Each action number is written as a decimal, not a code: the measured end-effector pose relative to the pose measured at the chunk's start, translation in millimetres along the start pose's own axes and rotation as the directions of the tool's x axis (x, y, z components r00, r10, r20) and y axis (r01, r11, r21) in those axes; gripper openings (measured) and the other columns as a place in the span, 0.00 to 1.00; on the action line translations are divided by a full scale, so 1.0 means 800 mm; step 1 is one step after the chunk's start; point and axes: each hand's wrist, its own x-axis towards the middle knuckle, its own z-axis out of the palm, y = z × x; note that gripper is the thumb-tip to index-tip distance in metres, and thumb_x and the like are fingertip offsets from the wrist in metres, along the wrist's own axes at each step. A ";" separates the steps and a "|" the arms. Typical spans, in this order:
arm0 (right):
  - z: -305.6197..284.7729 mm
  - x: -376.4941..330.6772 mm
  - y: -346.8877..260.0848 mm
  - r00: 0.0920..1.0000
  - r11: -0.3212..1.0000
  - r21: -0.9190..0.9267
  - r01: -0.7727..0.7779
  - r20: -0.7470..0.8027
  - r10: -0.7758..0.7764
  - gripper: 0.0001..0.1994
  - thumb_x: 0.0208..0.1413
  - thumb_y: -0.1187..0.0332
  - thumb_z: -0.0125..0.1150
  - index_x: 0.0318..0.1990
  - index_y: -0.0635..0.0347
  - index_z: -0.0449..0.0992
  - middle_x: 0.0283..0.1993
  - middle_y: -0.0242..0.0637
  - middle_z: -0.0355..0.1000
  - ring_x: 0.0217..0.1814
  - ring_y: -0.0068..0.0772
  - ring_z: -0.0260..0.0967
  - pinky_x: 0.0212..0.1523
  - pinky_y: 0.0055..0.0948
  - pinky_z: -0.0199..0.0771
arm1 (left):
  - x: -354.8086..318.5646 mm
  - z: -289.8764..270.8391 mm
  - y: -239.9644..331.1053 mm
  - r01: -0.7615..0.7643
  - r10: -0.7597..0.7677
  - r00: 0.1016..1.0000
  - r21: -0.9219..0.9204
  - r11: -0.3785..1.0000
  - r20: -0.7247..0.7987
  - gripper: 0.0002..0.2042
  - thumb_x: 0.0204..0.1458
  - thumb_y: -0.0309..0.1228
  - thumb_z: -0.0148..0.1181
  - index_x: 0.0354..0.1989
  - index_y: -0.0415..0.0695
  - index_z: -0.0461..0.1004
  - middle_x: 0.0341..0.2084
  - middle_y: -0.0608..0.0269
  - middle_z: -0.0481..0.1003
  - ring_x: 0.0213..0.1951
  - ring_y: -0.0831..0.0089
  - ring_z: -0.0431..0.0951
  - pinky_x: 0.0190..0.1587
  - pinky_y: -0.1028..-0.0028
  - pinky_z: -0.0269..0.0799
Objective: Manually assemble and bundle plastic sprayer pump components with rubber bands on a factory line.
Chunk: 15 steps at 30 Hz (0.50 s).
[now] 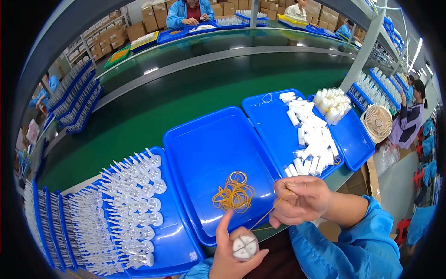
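My left hand [226,258] is closed round a bundle of several white, wedge-ended tubes [245,247], their ends facing up in a circle. A yellow rubber band [268,214] stretches taut from the bundle up to my right hand [302,200], which pinches it between thumb and finger. Just beyond my left hand, a heap of loose yellow rubber bands [233,194] lies in the middle blue tray [209,149]. Past my right hand, another blue tray [265,125] holds many loose white tubes [313,139]. How the band sits round the bundle is hidden by my fingers.
At left, a blue tray [174,232] carries rows of clear, thin-stemmed parts [134,209], beside stacked trays. Banded white bundles [332,104] stand in a tray at right, near a beige fan [377,122]. A green conveyor belt [186,88] runs behind; a co-worker [190,14] sits across it.
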 end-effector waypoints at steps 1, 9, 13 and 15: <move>-0.004 -0.004 -0.001 0.996 0.989 0.145 -0.025 0.090 0.012 0.14 0.62 0.60 0.40 0.40 0.63 0.62 0.22 0.30 0.61 0.23 0.26 0.60 0.39 0.31 0.64 | 0.004 0.009 -0.006 -0.014 0.014 0.999 0.003 1.000 -0.051 0.49 0.36 0.17 0.63 0.63 0.42 0.33 0.35 0.52 0.69 0.34 0.66 0.72 0.38 0.73 0.69; 0.054 -0.025 0.029 0.870 0.296 -0.876 0.381 0.448 0.207 0.23 0.51 0.62 0.57 0.54 0.61 0.66 0.21 0.37 0.68 0.22 0.40 0.66 0.32 0.35 0.63 | 0.024 0.016 -0.008 -0.042 0.046 0.999 0.168 0.985 -0.023 0.53 0.37 0.20 0.63 0.64 0.42 0.24 0.38 0.52 0.69 0.37 0.66 0.72 0.43 0.73 0.68; -0.008 -0.038 0.055 0.820 0.916 -0.210 0.342 0.542 -0.182 0.24 0.57 0.65 0.48 0.60 0.62 0.55 0.34 0.43 0.71 0.27 0.33 0.69 0.30 0.31 0.68 | 0.019 0.019 0.003 0.008 -0.036 0.998 -0.534 0.845 -0.042 0.52 0.41 0.17 0.59 0.65 0.54 0.24 0.27 0.57 0.69 0.23 0.72 0.70 0.27 0.75 0.70; -0.014 -0.047 0.058 0.958 0.976 0.049 0.212 0.186 -0.217 0.24 0.60 0.68 0.44 0.63 0.62 0.51 0.38 0.46 0.70 0.27 0.33 0.70 0.28 0.28 0.72 | 0.018 0.028 0.010 -0.057 -0.029 0.988 -0.536 0.843 -0.150 0.52 0.41 0.15 0.58 0.64 0.56 0.21 0.23 0.60 0.68 0.19 0.75 0.68 0.22 0.76 0.69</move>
